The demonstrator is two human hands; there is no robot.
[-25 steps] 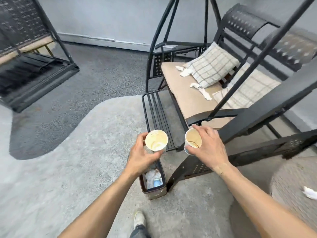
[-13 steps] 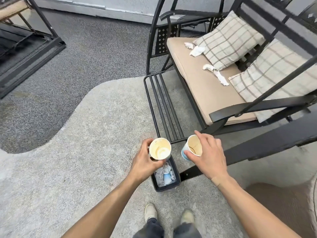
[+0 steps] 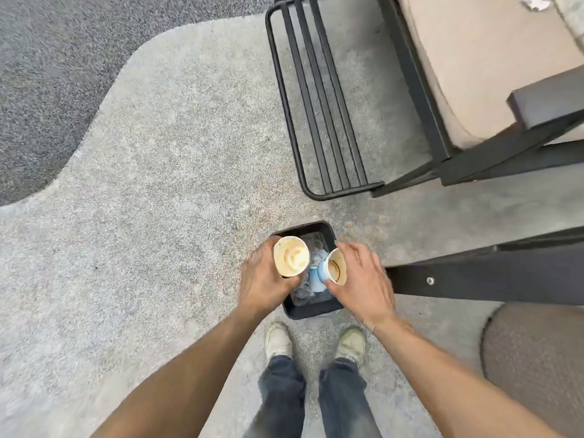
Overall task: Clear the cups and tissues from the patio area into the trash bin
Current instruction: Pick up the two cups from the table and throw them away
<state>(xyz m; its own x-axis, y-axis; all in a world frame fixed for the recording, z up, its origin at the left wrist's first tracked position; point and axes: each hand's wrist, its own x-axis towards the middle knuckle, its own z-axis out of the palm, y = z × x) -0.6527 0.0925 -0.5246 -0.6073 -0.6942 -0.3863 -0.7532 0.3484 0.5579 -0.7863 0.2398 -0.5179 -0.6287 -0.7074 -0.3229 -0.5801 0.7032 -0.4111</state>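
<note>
My left hand (image 3: 264,281) grips a stained paper cup (image 3: 291,256) upright over the left side of the small black trash bin (image 3: 311,309). Over the bin's right side, my right hand (image 3: 363,282) holds a second paper cup with a blue outside (image 3: 333,270), tilted toward the left; its fingers look partly spread above the rim. Inside the bin lie crumpled tissues and a blue cup (image 3: 314,279). A white tissue (image 3: 534,3) shows at the top right on the bench cushion.
A black metal swing bench with a tan cushion (image 3: 480,67) and a barred footrest (image 3: 319,99) stands ahead on the right. A black frame beam (image 3: 489,273) runs just right of the bin. My shoes (image 3: 278,341) stand behind the bin on a grey rug.
The view has tilted down and closer to the bin. Both hands have lowered with their cups until they are directly over the bin's opening. The right cup has tipped further.
</note>
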